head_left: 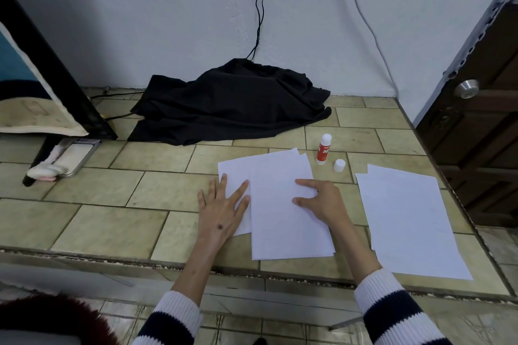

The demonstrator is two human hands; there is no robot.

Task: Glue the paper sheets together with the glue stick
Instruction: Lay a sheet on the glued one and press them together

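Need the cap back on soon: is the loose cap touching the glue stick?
Apart. The head view shows bare tile between the cap and the upright glue stick.

on the tiled bench [117,221] both hands lie on overlapping white paper sheets [283,221]. the left hand [221,207] is flat with fingers spread on the left sheet's edge; the right hand [322,199] presses the top sheet, fingers a bit bent. a glue stick [323,149] stands uncapped just beyond the sheets, its white cap [339,165] beside it. a second paper stack [406,218] lies to the right, apart. a black cloth [229,103] is heaped by the wall, possibly covering something.
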